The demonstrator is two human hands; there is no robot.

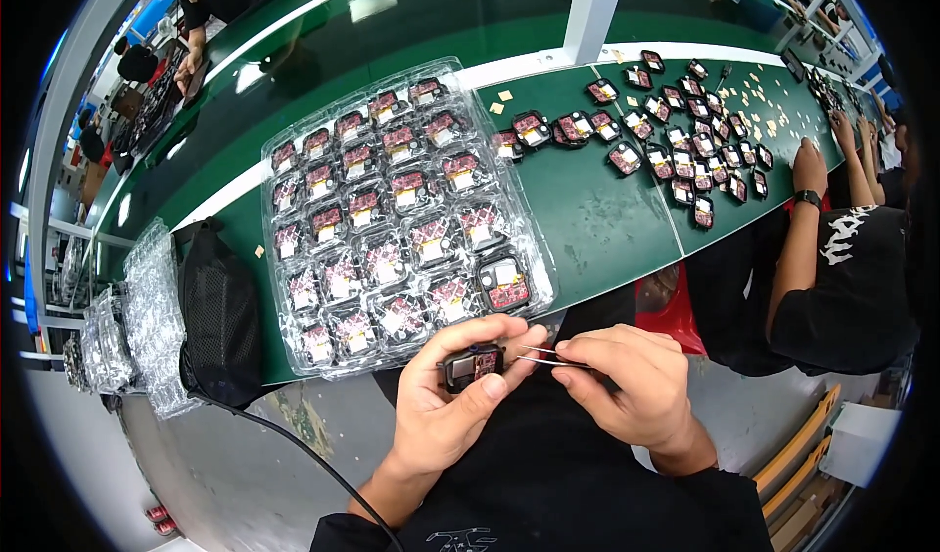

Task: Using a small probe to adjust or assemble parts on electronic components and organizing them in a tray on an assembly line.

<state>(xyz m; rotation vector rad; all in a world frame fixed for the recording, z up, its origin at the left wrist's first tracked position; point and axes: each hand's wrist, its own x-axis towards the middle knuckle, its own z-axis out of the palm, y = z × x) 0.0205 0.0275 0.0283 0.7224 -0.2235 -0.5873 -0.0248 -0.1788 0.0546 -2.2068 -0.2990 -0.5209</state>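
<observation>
My left hand [441,410] is closed round a small black device housing [473,366] with a red circuit board and a silvery part inside. Between the fingers of my right hand [632,385] is a pair of thin metal tweezers [543,356], the tips pointing left at my left fingertips, close beside the housing. Whether the tips hold anything is too small to tell. Just beyond my hands lies a clear plastic tray [397,229] with rows of similar housings in its pockets. One housing [504,283] at its near right corner sits nearest my hands.
Many loose housings [685,150] and small beige pieces [774,111] lie on the green bench [597,248] at right. A black mesh bag [220,327] and stacked clear trays [152,317] stand left. A black cable [304,444] crosses my left arm. A co-worker [842,268] sits at right.
</observation>
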